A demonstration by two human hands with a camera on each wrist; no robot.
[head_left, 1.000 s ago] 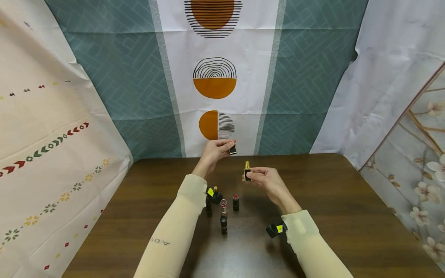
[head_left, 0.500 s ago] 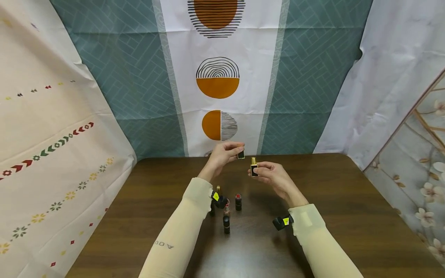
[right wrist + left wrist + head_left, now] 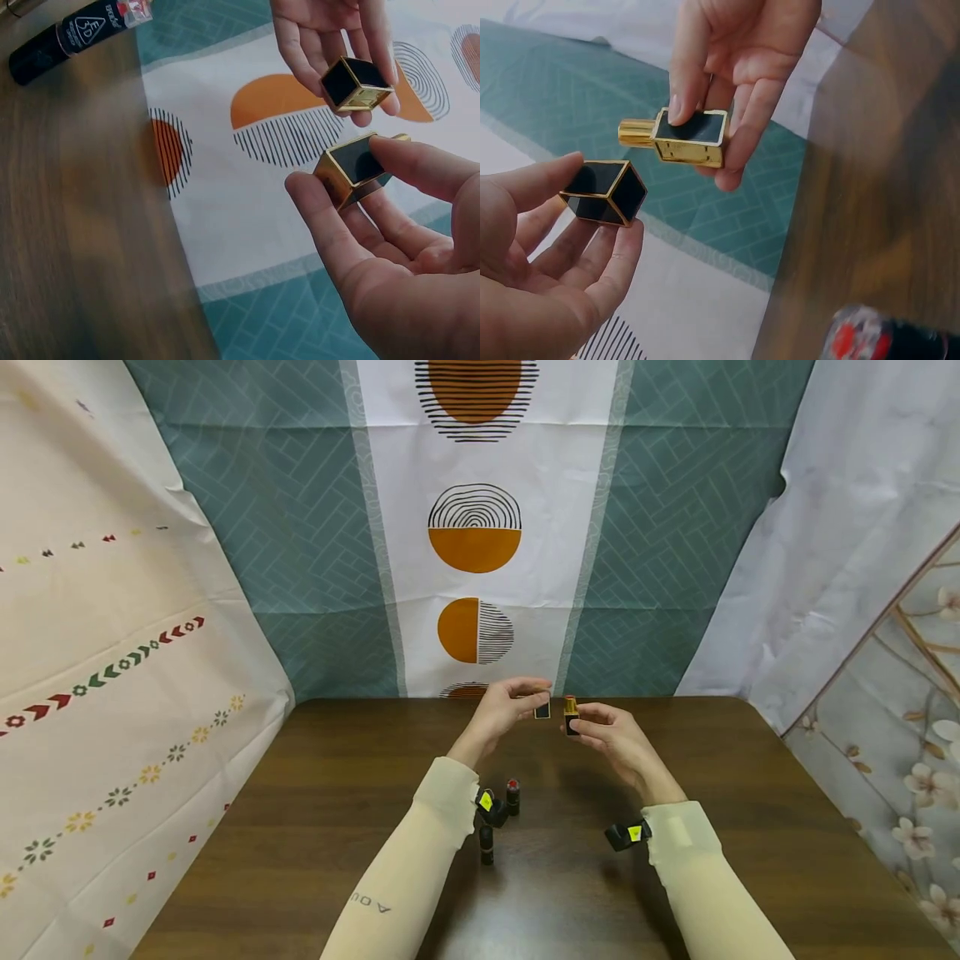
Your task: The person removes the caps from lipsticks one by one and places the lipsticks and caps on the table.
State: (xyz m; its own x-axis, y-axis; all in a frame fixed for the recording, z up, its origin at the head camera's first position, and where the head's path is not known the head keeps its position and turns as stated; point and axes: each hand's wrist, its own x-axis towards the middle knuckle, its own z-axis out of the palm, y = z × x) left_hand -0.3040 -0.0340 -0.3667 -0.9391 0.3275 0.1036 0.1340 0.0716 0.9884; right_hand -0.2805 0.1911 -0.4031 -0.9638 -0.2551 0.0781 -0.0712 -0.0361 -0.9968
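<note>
My left hand (image 3: 501,712) pinches a small black lipstick cap (image 3: 604,191) with gold edges between thumb and fingers. To its right, my right hand (image 3: 617,739) grips a black and gold lipstick (image 3: 691,139), thumb on its black face. A gold tube sticks out of the lipstick's body, and its end looks reddish in the head view. Cap and lipstick are held above the table's far part, close together but apart. The right wrist view shows the cap's open end, rimmed in gold.
On the wooden table (image 3: 360,827) stand a black lipstick with a red top (image 3: 513,797) and a black tube (image 3: 487,846) nearer me. The left wrist camera (image 3: 492,810) covers part of that group. A patterned curtain (image 3: 480,468) hangs behind the table's far edge.
Both hands have moved to the right. The cap has come down and the lipstick slightly up, so they are now almost level. My left forearm now hides more of the standing lipsticks.
</note>
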